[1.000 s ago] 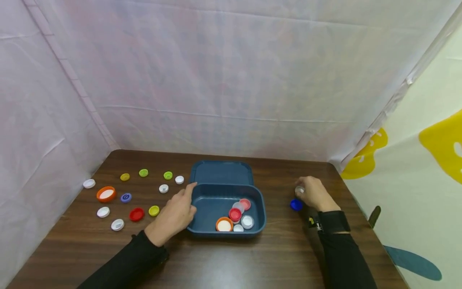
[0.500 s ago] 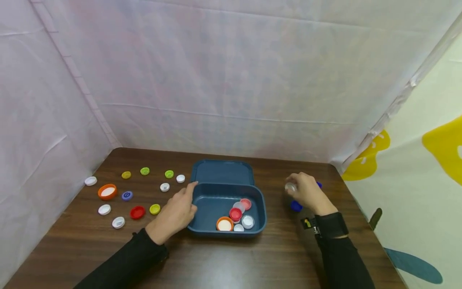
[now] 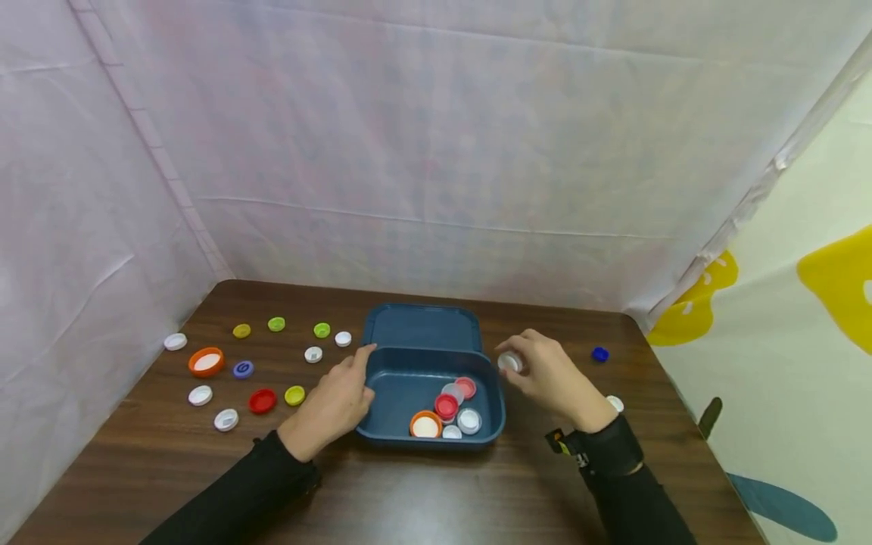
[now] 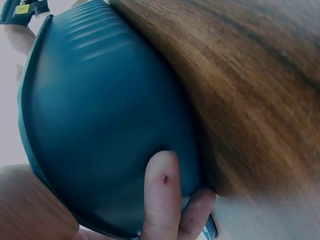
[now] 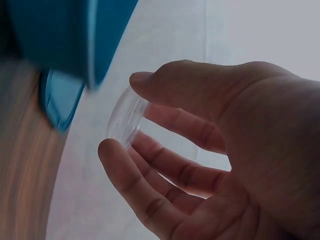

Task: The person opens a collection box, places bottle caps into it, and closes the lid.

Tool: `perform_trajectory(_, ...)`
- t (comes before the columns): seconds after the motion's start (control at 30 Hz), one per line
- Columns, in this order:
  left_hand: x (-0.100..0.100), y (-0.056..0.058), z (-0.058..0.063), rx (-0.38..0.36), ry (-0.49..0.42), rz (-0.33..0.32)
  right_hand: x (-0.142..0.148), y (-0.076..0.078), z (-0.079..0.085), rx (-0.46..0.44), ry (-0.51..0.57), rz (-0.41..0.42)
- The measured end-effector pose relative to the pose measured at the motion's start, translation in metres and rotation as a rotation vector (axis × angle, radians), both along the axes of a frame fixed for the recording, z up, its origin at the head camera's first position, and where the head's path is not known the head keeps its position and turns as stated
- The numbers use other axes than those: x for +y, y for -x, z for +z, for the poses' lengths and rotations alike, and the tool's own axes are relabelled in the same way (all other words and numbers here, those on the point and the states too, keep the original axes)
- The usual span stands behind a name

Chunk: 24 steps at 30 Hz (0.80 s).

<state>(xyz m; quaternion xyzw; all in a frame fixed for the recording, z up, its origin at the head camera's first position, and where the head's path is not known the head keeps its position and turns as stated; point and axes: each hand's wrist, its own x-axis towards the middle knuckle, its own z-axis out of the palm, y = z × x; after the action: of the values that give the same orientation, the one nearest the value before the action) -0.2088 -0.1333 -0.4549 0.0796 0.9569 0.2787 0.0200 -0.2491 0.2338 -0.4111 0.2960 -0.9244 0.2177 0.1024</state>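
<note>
My left hand (image 3: 331, 406) holds the left wall of a dark blue plastic box (image 3: 391, 393). In the left wrist view, fingers (image 4: 162, 195) press the box's outer wall and the rim runs through the grip. My right hand (image 3: 552, 377) pinches a clear, ridged bottle cap (image 5: 126, 117) between thumb and fingertips, just off the box's right rim. Inside the box, toward its right and front, lie several caps: an orange-rimmed cap (image 3: 425, 426), a red cap (image 3: 446, 406), a pink cap (image 3: 466, 387), and white and clear ones.
Behind the box lies its blue lid (image 3: 422, 327). Several loose caps are spread at the left, among them an orange cap (image 3: 206, 362), a red cap (image 3: 262, 401) and a yellow cap (image 3: 295, 395). At the right are a blue cap (image 3: 599, 354) and a white cap (image 3: 615, 403).
My right hand has lifted the clear cap and carried it left to the box's right rim. The nearer blue cap is now hidden behind that hand. My left hand has stayed on the box.
</note>
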Motion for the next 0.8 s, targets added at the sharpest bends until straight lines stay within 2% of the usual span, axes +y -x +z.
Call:
perform_trajectory(0.13,0.0,0.0,-0.001,0.004,0.004,0.003,-0.016,-0.01,-0.001,-0.008,-0.021,0.093)
perform_trajectory(0.4,0.001,-0.002,0.0,0.01,0.009,-0.001,-0.042,-0.024,-0.014,-0.146,-0.095,0.261)
perform_trajectory(0.63,0.001,-0.001,0.0,0.012,0.013,0.001,-0.049,-0.027,-0.021,-0.259,-0.109,0.291)
perform_trajectory(0.8,0.001,-0.001,0.0,0.013,0.011,0.001,-0.049,-0.027,-0.019,-0.273,-0.093,0.285)
